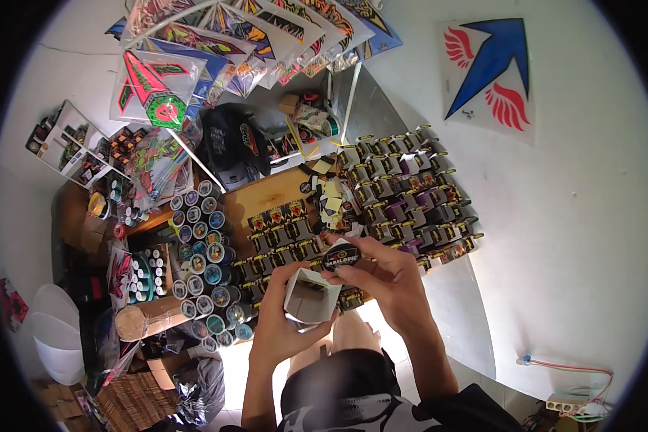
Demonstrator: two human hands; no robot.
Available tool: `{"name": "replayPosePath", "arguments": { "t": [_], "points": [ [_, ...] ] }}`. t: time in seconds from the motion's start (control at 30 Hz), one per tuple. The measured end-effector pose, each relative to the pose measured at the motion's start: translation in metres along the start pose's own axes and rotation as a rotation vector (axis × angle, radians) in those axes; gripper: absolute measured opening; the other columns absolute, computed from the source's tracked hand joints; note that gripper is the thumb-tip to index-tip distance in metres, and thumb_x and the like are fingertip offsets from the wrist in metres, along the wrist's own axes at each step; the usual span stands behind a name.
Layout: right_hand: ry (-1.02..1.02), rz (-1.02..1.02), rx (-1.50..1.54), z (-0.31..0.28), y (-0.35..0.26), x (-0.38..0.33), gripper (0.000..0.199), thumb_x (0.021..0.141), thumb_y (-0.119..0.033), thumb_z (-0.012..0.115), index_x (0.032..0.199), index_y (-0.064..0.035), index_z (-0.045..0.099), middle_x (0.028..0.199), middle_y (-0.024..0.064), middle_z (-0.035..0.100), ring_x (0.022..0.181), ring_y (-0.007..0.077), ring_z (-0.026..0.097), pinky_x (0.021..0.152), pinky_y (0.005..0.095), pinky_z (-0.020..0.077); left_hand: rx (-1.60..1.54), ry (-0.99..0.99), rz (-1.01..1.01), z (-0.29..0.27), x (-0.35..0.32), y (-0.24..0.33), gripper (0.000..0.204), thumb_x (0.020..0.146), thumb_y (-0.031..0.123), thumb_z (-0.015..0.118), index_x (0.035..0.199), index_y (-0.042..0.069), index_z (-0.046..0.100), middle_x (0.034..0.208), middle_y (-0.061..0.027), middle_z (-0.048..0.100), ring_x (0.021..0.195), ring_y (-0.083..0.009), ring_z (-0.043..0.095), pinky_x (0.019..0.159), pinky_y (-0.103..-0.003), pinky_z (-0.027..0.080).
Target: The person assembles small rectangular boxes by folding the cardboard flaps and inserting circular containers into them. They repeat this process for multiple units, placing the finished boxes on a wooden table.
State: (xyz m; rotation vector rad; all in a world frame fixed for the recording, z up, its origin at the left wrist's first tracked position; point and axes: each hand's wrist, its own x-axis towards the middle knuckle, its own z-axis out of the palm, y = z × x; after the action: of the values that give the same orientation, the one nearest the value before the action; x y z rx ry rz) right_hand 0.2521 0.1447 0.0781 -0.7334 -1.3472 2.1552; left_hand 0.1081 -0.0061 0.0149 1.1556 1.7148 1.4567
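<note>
a wooden table (263,194) spans the middle, bare toward its far side. small boxes (397,210) stand in crowded rows on its right, with a smaller group (279,237) nearer the middle; a loose pile (331,204) lies between them, and round jars (213,273) pack the left.

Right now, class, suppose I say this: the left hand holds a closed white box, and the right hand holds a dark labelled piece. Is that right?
Not quite: the white box is open, not closed. The head view shows into it. The left hand does hold it, and the right hand holds the dark labelled piece.
</note>
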Motion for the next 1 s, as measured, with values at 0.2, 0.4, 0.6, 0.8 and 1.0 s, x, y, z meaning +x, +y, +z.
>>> {"name": "replayPosePath", "arguments": {
  "t": [0.2, 0.4, 0.6, 0.8, 1.0],
  "points": [
    [-0.109, -0.085, -0.068, 0.015, -0.024, -0.039, 0.033, 0.099, 0.004, 0.074, 0.131, 0.0122, 0.068, 0.125, 0.0107, 0.070, 0.112, 0.0218, 0.076, 0.099, 0.0314, 0.0599, -0.018, 0.119, 0.030, -0.010, -0.034, 0.047, 0.085, 0.070, 0.009, 0.094, 0.143, 0.006, 0.052, 0.124, -0.0114, 0.064, 0.112, -0.0229, 0.068, 0.096, -0.036, 0.056],
    [-0.113, -0.181, -0.149, 0.030, -0.040, -0.057, 0.034, 0.099, 0.002, 0.075, 0.131, 0.0026, 0.066, 0.130, 0.0118, 0.071, 0.115, 0.0159, 0.070, 0.100, 0.0315, 0.0572, -0.003, 0.145, 0.087, -0.018, -0.050, 0.062, 0.085, 0.071, 0.007, 0.094, 0.144, 0.005, 0.051, 0.125, -0.0116, 0.064, 0.114, -0.0227, 0.068, 0.097, -0.036, 0.056],
    [-0.009, -0.358, -0.489, 0.043, -0.052, -0.076, 0.028, 0.096, -0.001, 0.079, 0.123, 0.0005, 0.073, 0.117, 0.0090, 0.077, 0.104, 0.0174, 0.073, 0.092, 0.0302, 0.0565, 0.038, 0.127, 0.164, -0.022, -0.051, 0.081, 0.087, 0.071, 0.008, 0.094, 0.146, 0.005, 0.050, 0.127, -0.0114, 0.063, 0.117, -0.0231, 0.066, 0.099, -0.037, 0.055],
    [-0.081, -0.690, -1.064, 0.052, -0.060, -0.077, 0.021, 0.085, -0.007, 0.084, 0.106, -0.0084, 0.084, 0.117, 0.0093, 0.074, 0.124, 0.0295, 0.065, 0.112, 0.0445, 0.0446, 0.042, 0.090, 0.228, -0.020, -0.053, 0.080, 0.088, 0.070, 0.008, 0.095, 0.145, 0.004, 0.049, 0.132, -0.0109, 0.061, 0.118, -0.0208, 0.065, 0.100, -0.035, 0.054],
    [-0.292, -0.470, -1.330, 0.069, -0.053, -0.078, 0.015, 0.089, -0.011, 0.078, 0.102, -0.0126, 0.083, 0.156, 0.0092, 0.056, 0.163, 0.0364, 0.028, 0.129, 0.0694, 0.0134, 0.053, 0.092, 0.144, -0.020, -0.060, 0.087, 0.090, 0.065, 0.010, 0.092, 0.146, 0.004, 0.052, 0.132, -0.0149, 0.059, 0.121, -0.0314, 0.065, 0.104, -0.042, 0.053]
  ]
}}
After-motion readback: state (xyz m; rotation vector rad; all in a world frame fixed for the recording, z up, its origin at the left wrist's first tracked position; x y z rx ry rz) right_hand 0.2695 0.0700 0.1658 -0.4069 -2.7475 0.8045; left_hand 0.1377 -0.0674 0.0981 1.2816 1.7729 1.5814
